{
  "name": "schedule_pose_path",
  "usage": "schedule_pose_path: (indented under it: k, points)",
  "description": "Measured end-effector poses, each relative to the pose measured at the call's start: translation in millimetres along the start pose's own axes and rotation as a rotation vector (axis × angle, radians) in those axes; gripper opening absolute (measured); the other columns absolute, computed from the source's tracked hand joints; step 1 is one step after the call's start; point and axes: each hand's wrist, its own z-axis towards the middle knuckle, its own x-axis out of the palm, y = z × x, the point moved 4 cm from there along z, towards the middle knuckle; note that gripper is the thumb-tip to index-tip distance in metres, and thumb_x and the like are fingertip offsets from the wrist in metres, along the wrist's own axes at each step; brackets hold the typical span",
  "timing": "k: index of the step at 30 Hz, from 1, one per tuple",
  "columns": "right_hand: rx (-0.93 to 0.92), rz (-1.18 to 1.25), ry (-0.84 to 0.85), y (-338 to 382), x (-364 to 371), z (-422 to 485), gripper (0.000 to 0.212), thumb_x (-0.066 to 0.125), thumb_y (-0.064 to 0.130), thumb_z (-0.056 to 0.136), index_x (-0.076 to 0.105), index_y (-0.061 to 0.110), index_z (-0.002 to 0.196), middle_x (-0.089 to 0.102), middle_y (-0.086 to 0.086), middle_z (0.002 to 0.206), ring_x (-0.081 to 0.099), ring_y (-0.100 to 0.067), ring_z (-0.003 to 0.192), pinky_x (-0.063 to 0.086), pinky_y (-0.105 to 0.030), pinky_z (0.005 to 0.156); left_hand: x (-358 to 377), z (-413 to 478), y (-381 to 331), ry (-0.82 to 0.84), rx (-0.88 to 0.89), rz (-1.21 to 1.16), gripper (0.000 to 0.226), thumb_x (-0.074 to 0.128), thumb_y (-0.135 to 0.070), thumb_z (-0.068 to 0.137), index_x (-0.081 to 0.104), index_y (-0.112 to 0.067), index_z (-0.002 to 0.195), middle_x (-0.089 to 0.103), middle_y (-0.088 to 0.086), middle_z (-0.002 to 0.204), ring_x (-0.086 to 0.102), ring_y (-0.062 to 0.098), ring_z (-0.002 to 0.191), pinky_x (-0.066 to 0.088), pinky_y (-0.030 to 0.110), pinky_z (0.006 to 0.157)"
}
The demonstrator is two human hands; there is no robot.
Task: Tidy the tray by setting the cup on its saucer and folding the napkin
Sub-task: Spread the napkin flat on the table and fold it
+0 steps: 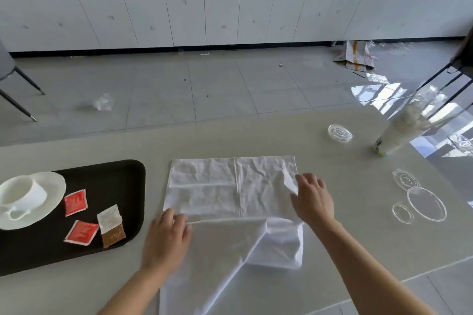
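A white napkin (225,186) lies spread on the table, its far half flat and its near part hanging over the front edge, partly doubled under my right arm. My left hand (166,238) rests flat on the napkin's left side at a crease. My right hand (313,198) pinches a lifted bit of the napkin's right edge. The white cup (21,195) stands on its white saucer (55,185) at the left end of the black tray (122,186).
On the tray lie two red sachets (75,202), a white sachet and a brown one (114,235). Clear plastic lids (426,203) sit at the table's right, another lid (340,132) further back, beside a sleeve of stacked cups (404,128).
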Motion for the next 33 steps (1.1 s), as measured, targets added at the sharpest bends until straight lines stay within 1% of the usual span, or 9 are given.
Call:
schedule_pose_path:
  k: [5,9,12,15,18,20,24,27,33]
  points:
    - [-0.153,0.053,0.269,44.0,44.5,31.7,0.054,0.042,0.056,0.095,0.042,0.027,0.141,0.041,0.002,0.151,0.037,-0.026,0.138,0.040,-0.043,0.104,18.5,40.4,-8.5,0.145,-0.049,-0.007,0.067,0.018,-0.054,0.090,0.055,-0.011,0.123,0.051,0.017,0.128,0.049,0.037,0.120,0.046,0.045,0.097]
    - [-0.265,-0.044,0.365,56.6,79.7,53.6,0.074,0.035,0.063,0.095,0.010,0.031,0.157,0.001,0.005,0.167,-0.002,-0.022,0.153,0.005,-0.045,0.123,51.6,54.2,7.0,0.317,-0.139,0.098,0.074,0.017,-0.064,0.091,0.015,-0.021,0.151,0.005,0.015,0.160,0.004,0.034,0.147,0.013,0.045,0.119]
    - [-0.356,-0.036,0.334,67.1,84.7,64.5,0.070,0.036,0.057,0.098,0.005,0.034,0.157,-0.006,0.007,0.167,-0.009,-0.020,0.152,-0.003,-0.044,0.123,62.1,51.9,14.1,0.311,-0.230,0.113,0.081,0.014,-0.071,0.088,-0.003,-0.024,0.152,-0.013,0.016,0.160,-0.011,0.034,0.147,-0.001,0.048,0.119]
    - [-0.318,0.116,0.115,64.5,63.0,57.5,0.060,0.045,0.043,0.101,0.027,0.024,0.155,0.012,0.000,0.166,0.007,-0.025,0.152,0.009,-0.042,0.123,63.6,51.1,13.9,0.310,-0.264,0.126,0.084,0.008,-0.073,0.086,-0.008,-0.023,0.151,-0.017,0.017,0.159,-0.015,0.036,0.146,-0.003,0.051,0.119]
    - [-0.002,0.385,-0.104,28.7,36.1,21.8,0.045,0.054,0.034,0.097,0.051,0.016,0.138,0.049,-0.012,0.143,0.046,-0.035,0.128,0.040,-0.042,0.102,61.2,48.5,11.6,0.303,-0.262,0.146,0.085,0.004,-0.073,0.084,-0.005,-0.022,0.152,-0.013,0.019,0.160,-0.011,0.038,0.146,0.001,0.052,0.120]
    - [0.236,0.412,-0.011,-0.9,33.9,-7.7,0.043,0.052,0.041,0.096,0.057,0.014,0.129,0.061,-0.012,0.125,0.056,-0.034,0.113,0.045,-0.040,0.087,57.8,46.6,12.2,0.287,-0.256,0.144,0.089,0.000,-0.074,0.080,-0.001,-0.022,0.153,-0.007,0.020,0.160,-0.007,0.038,0.147,0.004,0.052,0.119]
    - [0.362,0.396,0.305,-19.7,46.1,-57.1,0.032,0.061,0.047,0.089,0.069,0.021,0.105,0.074,-0.002,0.099,0.067,-0.027,0.096,0.045,-0.032,0.074,56.8,43.7,12.6,0.283,-0.256,0.125,0.090,0.000,-0.074,0.079,0.003,-0.022,0.153,-0.003,0.021,0.160,-0.005,0.039,0.147,0.007,0.054,0.119]
    - [0.405,0.737,0.358,-18.3,49.6,-68.6,0.019,0.076,0.023,0.078,0.067,0.014,0.064,0.063,0.002,0.060,0.057,-0.021,0.059,0.039,-0.031,0.059,56.6,43.2,11.0,0.275,-0.269,0.115,0.090,-0.001,-0.073,0.079,0.003,-0.022,0.153,-0.003,0.020,0.160,-0.006,0.038,0.147,0.006,0.053,0.119]
    - [0.260,0.945,0.194,-13.5,30.8,-67.9,0.018,0.068,0.017,0.091,0.061,0.009,0.076,0.054,0.005,0.060,0.044,-0.013,0.058,0.034,-0.030,0.056,59.5,42.2,13.1,0.292,-0.276,0.114,0.087,-0.006,-0.074,0.079,-0.009,-0.027,0.152,-0.014,0.016,0.160,-0.015,0.035,0.146,-0.001,0.051,0.119]
